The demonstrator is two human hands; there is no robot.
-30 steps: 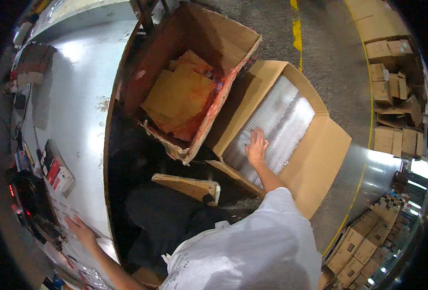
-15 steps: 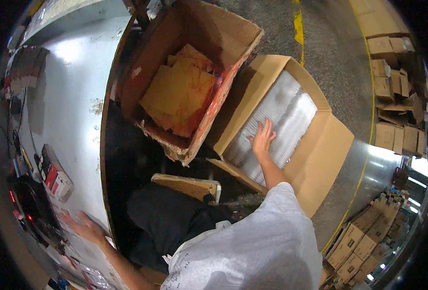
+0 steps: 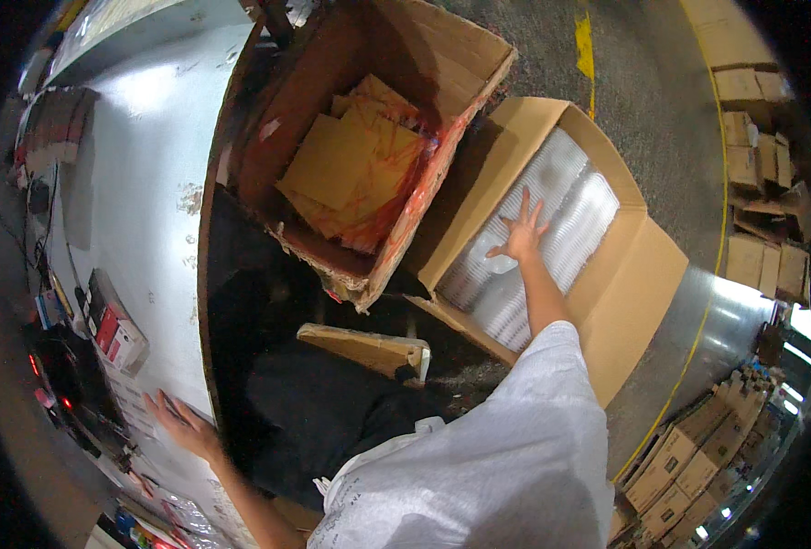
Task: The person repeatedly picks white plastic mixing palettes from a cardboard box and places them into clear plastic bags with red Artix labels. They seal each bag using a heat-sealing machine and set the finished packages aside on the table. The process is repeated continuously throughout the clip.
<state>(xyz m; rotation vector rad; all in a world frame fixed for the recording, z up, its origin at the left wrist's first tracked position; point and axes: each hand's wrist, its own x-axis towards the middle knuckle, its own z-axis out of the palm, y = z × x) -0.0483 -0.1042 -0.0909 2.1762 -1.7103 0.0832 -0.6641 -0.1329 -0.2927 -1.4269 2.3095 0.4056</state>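
Note:
My right hand (image 3: 520, 236) reaches into an open cardboard box (image 3: 639, 284) on the right, its fingers spread wide. It is over rows of clear, ribbed plastic pieces (image 3: 566, 220) packed closely inside; whether it presses on them I cannot tell. Near the edge of the pale worktable (image 3: 145, 220) is my left hand (image 3: 186, 428), fingers stretched out and apart, with nothing visible held. A red and white small box (image 3: 120, 339) lies on the table just beyond it.
A larger worn carton (image 3: 460, 41) with flat brown cardboard pieces (image 3: 332, 165) stands between table and box. A piece of cardboard (image 3: 360, 348) lies near my dark-clothed legs. Stacked cartons (image 3: 680, 467) stand to the right, past a yellow floor line (image 3: 698, 329).
The view has shifted slightly. My right hand has moved a little farther over the plastic pieces, fingers spreading wider. My left hand has drawn slightly toward the table's edge.

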